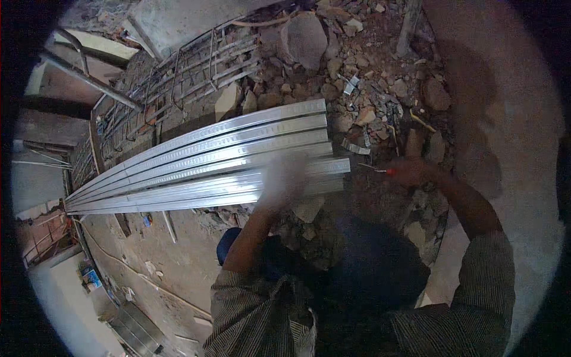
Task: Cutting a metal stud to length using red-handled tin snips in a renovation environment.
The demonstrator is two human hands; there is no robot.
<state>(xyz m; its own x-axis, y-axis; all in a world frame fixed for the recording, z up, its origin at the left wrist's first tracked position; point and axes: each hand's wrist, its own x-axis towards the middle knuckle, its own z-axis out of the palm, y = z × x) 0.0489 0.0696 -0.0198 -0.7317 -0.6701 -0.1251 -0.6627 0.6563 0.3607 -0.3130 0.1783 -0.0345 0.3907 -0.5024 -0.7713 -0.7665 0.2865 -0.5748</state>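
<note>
Long silvery metal channels (238, 143) lie side by side, their ends fanned out at the right and their far parts running off to the left. My left hand (286, 177) is over the near channels' right ends, smeared by motion, so I cannot see its fingers or whether it grips one. To the right, my right hand (413, 171) is closed round a red-handled tool (389, 172) with a thin metal tip pointing left, a little apart from the channel ends. The tool's exact kind is unclear. Small bent metal offcuts (355, 147) lie just beyond it.
Broken stones and rubble (363, 77) cover the ground ahead, with one large rock (304, 40). A rebar cage (184, 77) lies beyond the channels at the left. A pale wall or slab (505, 166) runs along the right. A long pipe or hose (143, 276) crosses the dirt at lower left.
</note>
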